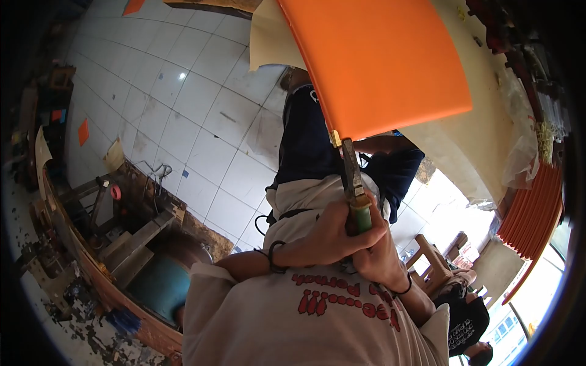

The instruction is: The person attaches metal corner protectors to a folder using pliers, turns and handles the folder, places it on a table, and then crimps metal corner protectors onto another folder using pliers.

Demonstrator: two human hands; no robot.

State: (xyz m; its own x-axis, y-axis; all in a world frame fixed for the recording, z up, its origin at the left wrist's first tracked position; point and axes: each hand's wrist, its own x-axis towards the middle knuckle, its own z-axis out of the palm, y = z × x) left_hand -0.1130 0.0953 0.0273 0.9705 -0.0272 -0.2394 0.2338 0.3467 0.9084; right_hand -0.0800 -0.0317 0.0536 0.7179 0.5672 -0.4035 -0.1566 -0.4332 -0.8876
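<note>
An orange cover or folder (384,61) lies over the edge of a cream work surface (452,152). A small brass-coloured piece (336,139) sits at its near corner. The dark metal tip of a green-handled tool (361,216) touches or nearly touches that corner. My left hand (329,235) is closed against the handle from the left. Close against it, my right hand (379,259) is closed around the handle's lower end. Some fingers of both hands overlap and are hidden.
Ridged orange pieces are stacked (534,219) at the right, near clear plastic (522,152). Another person in a black top (461,323) is at the lower right, by a wooden stool (430,262). A bench with metal parts (131,256) stands at the left on the tiled floor (201,116).
</note>
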